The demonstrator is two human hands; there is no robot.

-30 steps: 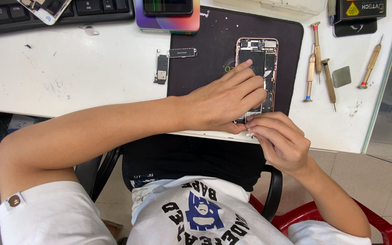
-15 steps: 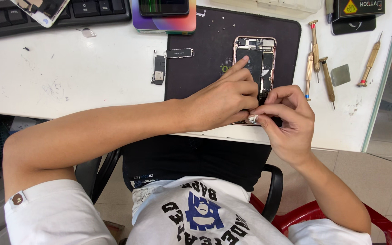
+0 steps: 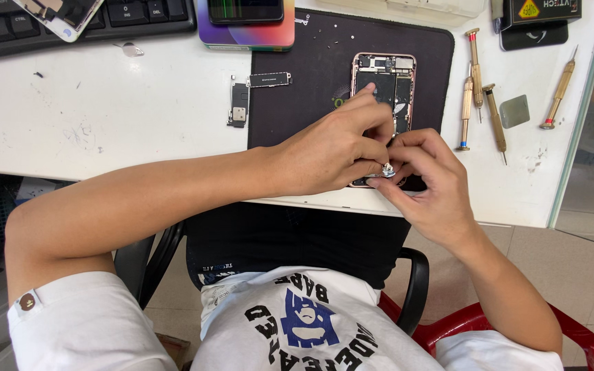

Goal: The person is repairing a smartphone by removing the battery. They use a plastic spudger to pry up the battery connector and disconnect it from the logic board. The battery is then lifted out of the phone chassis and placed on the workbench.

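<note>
The opened phone (image 3: pixel 386 86) lies face-down shell up on the black mat (image 3: pixel 297 103), its rose-coloured frame showing and the boards inside laid bare, near the table's front edge. At its lower end both hands meet. The left hand (image 3: pixel 335 148) reaches across from the far side, index finger stretched up onto the phone's innards, thumb and the other fingers curled in toward a small shiny part (image 3: pixel 386 170) at the phone's bottom. The right hand (image 3: pixel 434 189) comes in from below, fingertips bunched tight and pinching that same part, so the two hands touch right there; which fingers actually carry it I cannot tell, it is too small. Just right of the mat, on the white table (image 3: pixel 104 130), three brass screwdrivers (image 3: pixel 474 89) lie close together, tips toward the person, and a fourth screwdriver (image 3: pixel 559 89) lies apart further right, with a small grey square pick (image 3: pixel 514 111) between them. Left of the mat sit two loose phone parts (image 3: pixel 240 103), one dark strip and one small block. Up top, a keyboard (image 3: pixel 104 17) runs along the back, and a second phone with a colourful screen edge (image 3: pixel 245 24) rests beside it.
</note>
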